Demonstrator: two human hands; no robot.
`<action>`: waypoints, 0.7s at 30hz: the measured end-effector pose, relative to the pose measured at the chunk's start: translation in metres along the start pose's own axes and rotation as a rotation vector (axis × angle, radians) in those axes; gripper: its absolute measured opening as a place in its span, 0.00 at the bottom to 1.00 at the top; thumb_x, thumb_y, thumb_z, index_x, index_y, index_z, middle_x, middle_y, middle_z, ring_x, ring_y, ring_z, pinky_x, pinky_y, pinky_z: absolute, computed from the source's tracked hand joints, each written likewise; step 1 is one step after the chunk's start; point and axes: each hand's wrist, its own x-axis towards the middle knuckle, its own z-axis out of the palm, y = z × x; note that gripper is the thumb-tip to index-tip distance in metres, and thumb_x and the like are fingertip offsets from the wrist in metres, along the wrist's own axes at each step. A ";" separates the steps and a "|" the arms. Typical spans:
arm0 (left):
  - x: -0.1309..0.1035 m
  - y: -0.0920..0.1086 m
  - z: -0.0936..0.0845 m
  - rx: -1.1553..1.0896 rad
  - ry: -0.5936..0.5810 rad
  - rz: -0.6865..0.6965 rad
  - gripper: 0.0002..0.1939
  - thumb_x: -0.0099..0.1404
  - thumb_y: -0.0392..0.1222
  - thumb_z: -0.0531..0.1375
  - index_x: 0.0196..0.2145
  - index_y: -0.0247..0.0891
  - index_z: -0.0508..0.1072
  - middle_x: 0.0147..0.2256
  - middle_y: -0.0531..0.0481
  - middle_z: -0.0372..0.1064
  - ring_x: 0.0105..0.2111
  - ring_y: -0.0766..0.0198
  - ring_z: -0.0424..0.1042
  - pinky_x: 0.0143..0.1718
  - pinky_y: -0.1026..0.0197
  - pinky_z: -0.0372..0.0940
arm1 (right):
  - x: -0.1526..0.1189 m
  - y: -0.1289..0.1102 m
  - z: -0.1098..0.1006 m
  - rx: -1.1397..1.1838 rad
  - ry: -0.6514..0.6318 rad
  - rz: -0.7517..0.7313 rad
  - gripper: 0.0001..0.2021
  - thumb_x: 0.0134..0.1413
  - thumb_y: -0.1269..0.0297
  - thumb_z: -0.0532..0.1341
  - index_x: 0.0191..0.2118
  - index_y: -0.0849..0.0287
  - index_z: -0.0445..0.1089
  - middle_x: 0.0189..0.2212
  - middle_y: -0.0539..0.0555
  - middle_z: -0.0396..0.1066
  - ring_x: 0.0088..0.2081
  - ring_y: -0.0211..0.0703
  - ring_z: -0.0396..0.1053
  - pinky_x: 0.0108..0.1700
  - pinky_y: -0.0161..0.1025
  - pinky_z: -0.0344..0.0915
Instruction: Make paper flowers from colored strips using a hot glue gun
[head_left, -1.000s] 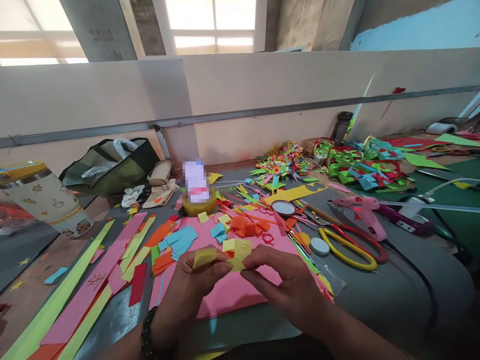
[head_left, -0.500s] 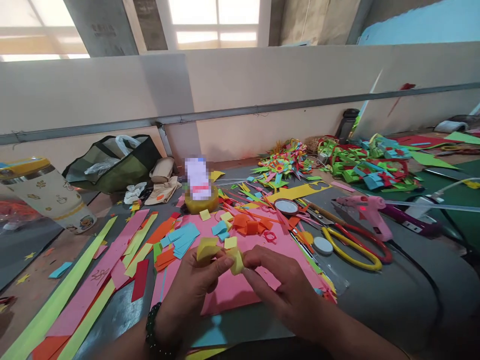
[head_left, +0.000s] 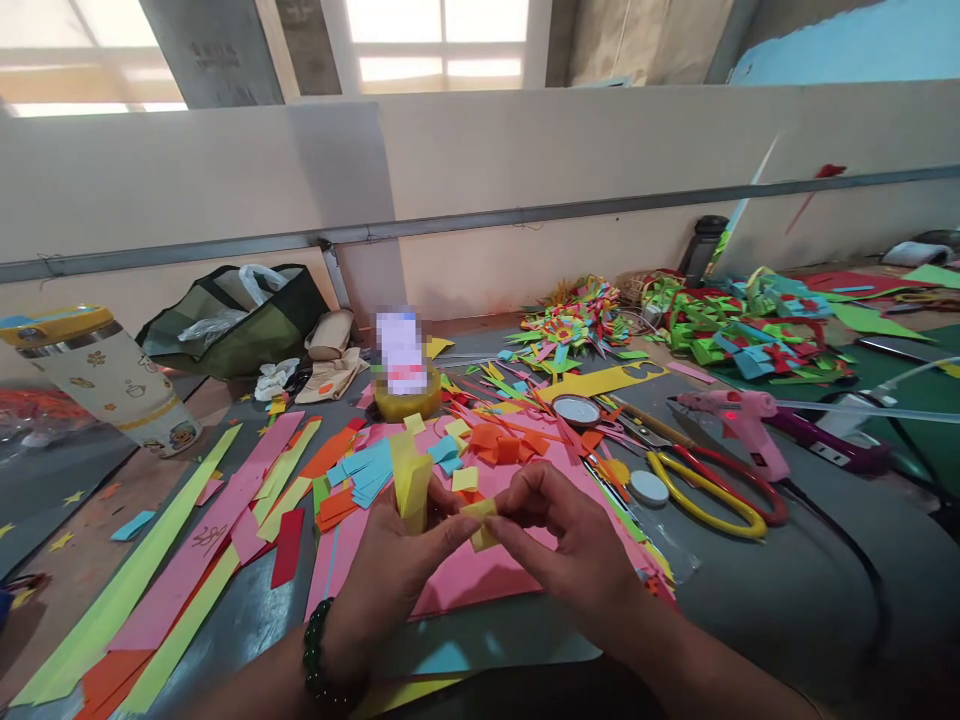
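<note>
My left hand (head_left: 409, 545) is closed around several yellow paper strips (head_left: 409, 485) that stand up from its fingers. Between its thumb and forefinger it also pinches the edge of a small folded yellow paper piece (head_left: 480, 524). On the right side of that same piece, the thumb and fingertips of my right hand (head_left: 559, 525) are pinched. Below both hands lies a pink paper sheet (head_left: 457, 585). Just beyond the fingers, a small yellow paper square (head_left: 465, 480), blue paper strips (head_left: 367, 470) and orange folded paper (head_left: 499, 443) rest on it.
Scissors with yellow handles (head_left: 709, 505) and a pink glue gun (head_left: 739, 420) lie at the right. A roll of tape (head_left: 409, 402) props a blurred screen. At the left stand a tumbler (head_left: 124, 385) and a dark bag (head_left: 240, 325). Long paper strips (head_left: 199, 545) lie left of my hands.
My left hand has turned, so its yellow strips now stand upright. The small yellow piece between the hands has tilted flatter, with my right fingertips now pinching its edge. The view shifted slightly.
</note>
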 end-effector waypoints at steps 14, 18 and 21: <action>0.003 -0.001 -0.002 0.024 -0.030 -0.058 0.14 0.52 0.44 0.67 0.27 0.36 0.64 0.22 0.59 0.59 0.19 0.76 0.52 0.19 0.69 0.48 | 0.002 -0.006 -0.001 0.010 0.003 0.108 0.09 0.49 0.68 0.62 0.30 0.57 0.58 0.25 0.46 0.65 0.28 0.34 0.70 0.32 0.32 0.69; 0.002 -0.002 -0.002 0.059 -0.024 -0.038 0.14 0.53 0.44 0.66 0.28 0.37 0.64 0.23 0.58 0.60 0.20 0.75 0.53 0.19 0.69 0.49 | 0.002 -0.009 -0.001 0.009 -0.001 0.128 0.10 0.48 0.67 0.63 0.32 0.57 0.59 0.27 0.46 0.65 0.29 0.34 0.70 0.32 0.32 0.69; 0.000 -0.001 -0.002 0.114 -0.034 -0.025 0.13 0.54 0.44 0.66 0.28 0.36 0.65 0.23 0.58 0.60 0.21 0.75 0.55 0.21 0.69 0.50 | 0.003 -0.008 -0.001 -0.023 0.008 0.121 0.09 0.48 0.66 0.63 0.32 0.57 0.59 0.27 0.47 0.64 0.29 0.33 0.67 0.32 0.32 0.68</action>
